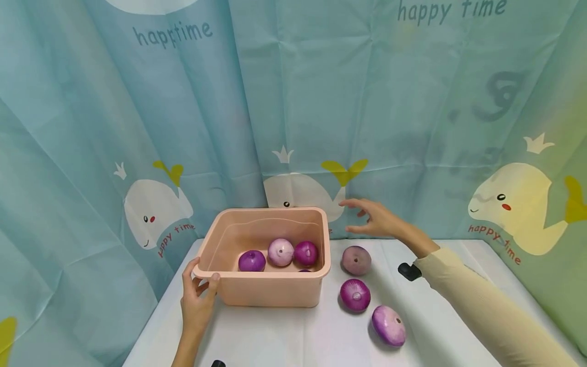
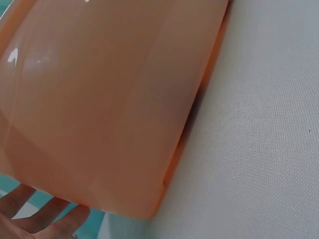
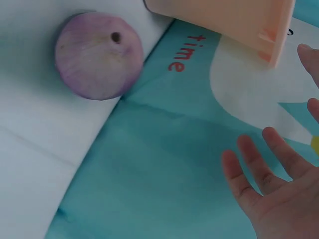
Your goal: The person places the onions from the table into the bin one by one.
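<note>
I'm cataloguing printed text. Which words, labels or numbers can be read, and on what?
"happy time": curtain, top right
"happ time": curtain, top left, creased mid-word
"happy time": curtain, red, beside left whale
"happy time": curtain, red, beside right whale
"time": red, curtain, right wrist view
Faint marks, curtain's right: too blurred

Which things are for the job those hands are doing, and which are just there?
Seem part of the job:
pink bin
onions inside it
three onions outside it
left hand, holding the bin
right hand, empty

Just there:
white table
whale curtain
</note>
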The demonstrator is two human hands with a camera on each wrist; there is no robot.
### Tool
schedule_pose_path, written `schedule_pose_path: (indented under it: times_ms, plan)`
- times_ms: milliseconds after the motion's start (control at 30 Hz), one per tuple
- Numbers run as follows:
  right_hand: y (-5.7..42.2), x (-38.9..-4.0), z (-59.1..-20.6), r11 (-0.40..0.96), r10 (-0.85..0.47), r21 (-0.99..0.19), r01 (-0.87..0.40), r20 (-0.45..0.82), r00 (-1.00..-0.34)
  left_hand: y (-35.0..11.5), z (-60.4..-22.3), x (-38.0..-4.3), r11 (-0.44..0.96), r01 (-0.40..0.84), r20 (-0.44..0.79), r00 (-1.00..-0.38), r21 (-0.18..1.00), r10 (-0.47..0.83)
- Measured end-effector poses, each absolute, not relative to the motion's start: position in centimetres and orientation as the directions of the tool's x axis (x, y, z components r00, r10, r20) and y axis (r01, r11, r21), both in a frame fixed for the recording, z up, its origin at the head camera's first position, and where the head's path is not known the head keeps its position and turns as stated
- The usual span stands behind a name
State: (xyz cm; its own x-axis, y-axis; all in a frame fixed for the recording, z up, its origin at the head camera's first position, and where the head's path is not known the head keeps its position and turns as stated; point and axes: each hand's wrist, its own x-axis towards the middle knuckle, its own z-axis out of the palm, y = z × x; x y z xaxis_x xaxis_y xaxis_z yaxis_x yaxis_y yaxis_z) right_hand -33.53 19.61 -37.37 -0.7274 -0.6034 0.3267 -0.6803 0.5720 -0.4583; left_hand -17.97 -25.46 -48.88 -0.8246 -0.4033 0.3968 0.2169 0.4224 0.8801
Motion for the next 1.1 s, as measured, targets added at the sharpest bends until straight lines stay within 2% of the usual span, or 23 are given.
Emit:
schedule_pose_path:
  times_ms: [333, 567, 700, 900, 1100]
  plan:
    - [20.9, -33.5, -41.3, 0.591, -0.610, -0.497, -0.636, 0.241, -0.755, -25.5, -49.1, -18.1, 0.417, 0.216, 0.393, -0.827, 0.883, -0.402]
    - [21.7, -33.3, -44.2, 0.526, -0.689, -0.584, -0.619, 0.136, -0.712, -25.5, -49.1, -18.2, 0.427, 0.210, 0.390, -0.832, 0.879, -0.394]
    - [22.0, -33.2, -45.0, 0.537, -0.705, -0.611, -0.582, 0.055, -0.708, -25.5, -49.2, -18.2, 0.430, 0.200, 0.382, -0.836, 0.880, -0.395]
    - [22.2, -33.7, -45.8, 0.517, -0.728, -0.635, -0.574, 0.026, -0.685, -25.4, -49.1, -18.2, 0.429, 0.186, 0.371, -0.837, 0.884, -0.401]
    - [22.1, -34.5, -45.9, 0.567, -0.699, -0.657, -0.497, -0.064, -0.713, -25.4, -49.0, -18.1, 0.432, 0.187, 0.375, -0.833, 0.882, -0.406]
